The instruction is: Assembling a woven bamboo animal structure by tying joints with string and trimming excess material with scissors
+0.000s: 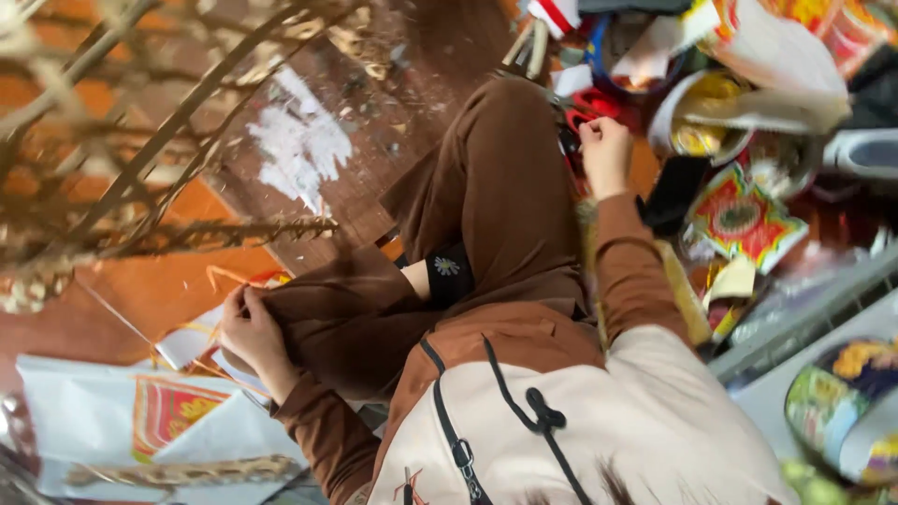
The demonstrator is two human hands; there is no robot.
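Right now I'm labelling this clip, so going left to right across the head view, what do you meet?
Bamboo frame → left hand on orange strips → bent knee in brown trousers → right hand by red scissors → red-and-yellow printed paper.

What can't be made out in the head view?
- Right hand: fingertips blurred against the red scissors; grip unclear.
- Left hand: fingers curl over thin orange strips; hold unclear.
- Bamboo frame: motion-blurred, cut by the top and left edges.
- Printed papers: blurred.
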